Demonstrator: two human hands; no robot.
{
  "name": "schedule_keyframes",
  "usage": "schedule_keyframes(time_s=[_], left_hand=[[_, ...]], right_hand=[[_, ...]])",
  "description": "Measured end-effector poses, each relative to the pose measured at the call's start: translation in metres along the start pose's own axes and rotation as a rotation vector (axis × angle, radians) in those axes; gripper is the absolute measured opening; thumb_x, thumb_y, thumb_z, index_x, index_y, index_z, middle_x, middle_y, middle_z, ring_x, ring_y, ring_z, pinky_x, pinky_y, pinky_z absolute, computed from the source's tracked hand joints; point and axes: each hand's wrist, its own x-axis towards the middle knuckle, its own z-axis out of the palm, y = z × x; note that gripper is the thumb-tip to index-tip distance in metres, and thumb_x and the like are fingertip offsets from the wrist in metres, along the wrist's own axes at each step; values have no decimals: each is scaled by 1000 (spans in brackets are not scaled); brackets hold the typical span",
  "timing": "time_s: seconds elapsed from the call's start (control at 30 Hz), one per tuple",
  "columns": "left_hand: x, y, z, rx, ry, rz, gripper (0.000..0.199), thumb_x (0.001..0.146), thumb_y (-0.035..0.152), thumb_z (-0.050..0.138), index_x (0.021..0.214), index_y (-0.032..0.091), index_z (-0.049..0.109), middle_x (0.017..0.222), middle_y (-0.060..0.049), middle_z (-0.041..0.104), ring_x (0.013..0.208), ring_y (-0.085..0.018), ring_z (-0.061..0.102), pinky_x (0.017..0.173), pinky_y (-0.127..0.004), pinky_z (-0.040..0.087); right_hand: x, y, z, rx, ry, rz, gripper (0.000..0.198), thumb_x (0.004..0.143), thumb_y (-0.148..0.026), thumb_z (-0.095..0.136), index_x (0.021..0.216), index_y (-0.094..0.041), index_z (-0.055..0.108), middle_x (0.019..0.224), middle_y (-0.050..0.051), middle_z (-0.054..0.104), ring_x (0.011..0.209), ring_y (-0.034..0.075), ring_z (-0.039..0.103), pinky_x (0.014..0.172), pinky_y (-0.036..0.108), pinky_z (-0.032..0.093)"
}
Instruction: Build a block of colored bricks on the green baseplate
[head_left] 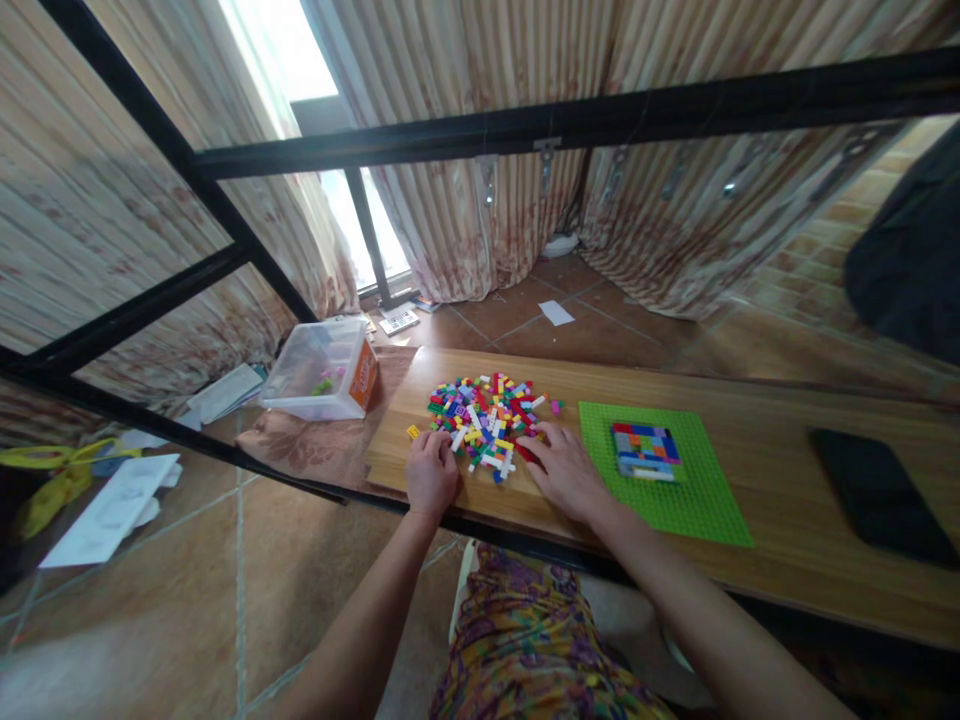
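A loose pile of small multicoloured toy bricks lies on the wooden board in front of me. At the pile's left edge is my left hand, its fingers curled in; whatever they hold is hidden. My right hand reaches over the right edge of the pile with fingers stretched and apart, touching or close to some red bricks. Right of it lies a green baseplate. On that plate sits a low, roughly square built block of blue, red, orange, grey and other bricks.
A clear plastic box with an orange label and a few bricks inside stands left of the board. A dark phone-like slab lies at the right. A black metal bar crosses beyond the board, before striped curtains.
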Motion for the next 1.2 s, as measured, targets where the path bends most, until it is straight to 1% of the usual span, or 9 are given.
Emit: schedule_keyframes(time_s=[0.1,0.2,0.37,0.53,0.7,0.8,0.97,1.07,1.2], left_hand=[[0,0,0,-3,4,0,19,89,14,48,88,22,65,92,-7,66,92,-24,62,87,-38,51],[0,0,0,0,7,1,20,89,14,47,89,22,65,93,-7,66,92,-24,62,87,-38,52],[1,1,-2,3,8,5,19,89,15,47,89,21,65,95,-8,66,92,-24,62,86,-38,52],[2,1,-2,1,4,7,19,88,15,47,88,22,65,91,-7,65,91,-24,63,86,-37,52],[2,0,-2,4,5,14,19,89,16,48,89,22,65,92,-7,66,92,-24,63,86,-38,52],[2,-1,-2,9,9,15,19,89,17,48,89,22,66,94,-8,65,93,-24,63,87,-38,52],[3,-1,-1,8,13,11,19,89,17,47,91,21,66,95,-8,65,92,-24,63,86,-38,52],[3,-1,-1,10,20,18,19,90,17,46,90,21,65,93,-8,65,91,-24,62,85,-38,52],[4,-1,-2,7,28,26,19,89,17,46,88,21,65,92,-8,66,90,-24,63,84,-38,52]], right_hand=[[-12,7,2,38,29,3,32,92,-21,50,116,-26,70,131,10,55,118,26,48,102,40,40],[-20,7,4,67,61,20,27,92,-24,52,110,-23,72,132,11,54,119,26,47,103,40,40],[-17,-2,6,86,109,65,20,90,-27,58,103,-20,73,127,12,58,115,26,49,102,40,40],[-16,-4,6,104,172,79,21,94,-25,51,92,-20,71,119,10,62,109,24,53,98,38,41],[-30,4,2,135,190,138,23,95,-26,46,93,-20,67,100,9,68,96,23,57,89,37,41],[-43,7,-1,236,212,225,22,95,-28,45,92,-21,66,92,7,70,89,22,60,83,35,42],[-69,15,-3,389,306,295,18,92,-26,48,92,-21,66,95,6,70,91,20,63,84,34,46],[-83,21,-4,338,286,272,21,91,-21,48,98,-21,68,96,6,70,94,21,62,85,34,47],[-92,25,-5,214,206,225,23,92,-20,48,97,-22,70,95,7,69,94,22,60,87,36,46]])
